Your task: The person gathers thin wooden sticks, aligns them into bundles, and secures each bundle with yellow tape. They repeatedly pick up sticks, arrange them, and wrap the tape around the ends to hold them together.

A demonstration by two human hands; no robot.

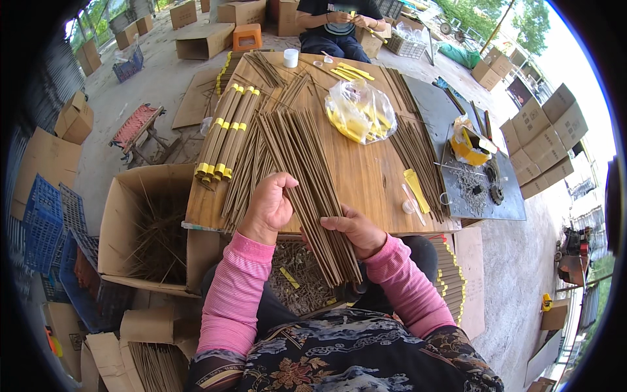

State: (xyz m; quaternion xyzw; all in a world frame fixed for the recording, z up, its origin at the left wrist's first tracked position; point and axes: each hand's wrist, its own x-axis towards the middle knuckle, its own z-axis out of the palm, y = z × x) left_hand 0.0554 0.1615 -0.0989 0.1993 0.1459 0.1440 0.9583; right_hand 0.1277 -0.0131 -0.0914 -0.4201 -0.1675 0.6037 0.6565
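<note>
Obj: bundle of thin brown incense-type sticks (310, 173), no band visible on it. Loc.: in both hands in front of the torso, crossing the near edge of the wooden table (356, 186); upper end over the tabletop, leaning L, lower end past the edge over the lap. Whether the upper end rests on the table: can't tell.

Grip: L hand (266, 204) closed against the L side approx. mid-length, thumb at the bundle's edge; fingers mostly hidden behind, so extent of wrap unclear. R hand (356, 232) lower on the R side, thumb laid over the front, fingers behind; opening approx. equal to bundle thickness.

Handling (est.): each stick v. light, bundle modest wt. Sticks look stiff lengthwise, brittle if bent; broken-looking pcs. in the cardboard carton (116, 228) fit w/ that. Surface looks dry, matte, prob. low slip vs. skin, but w/o a band sticks may slide past each other or fan out; upper ends are uneven.

Hold pts. (rec.): both sides nr. mid-length, broad even pressure, thumbs front, fingers behind; avoid pinching only the tips or twisting.

Adj.: loose sticks (243, 189) on the table L of the bundle; yellow-banded bundles (228, 134) farther L; yellow paper strip (417, 191) R.
</note>
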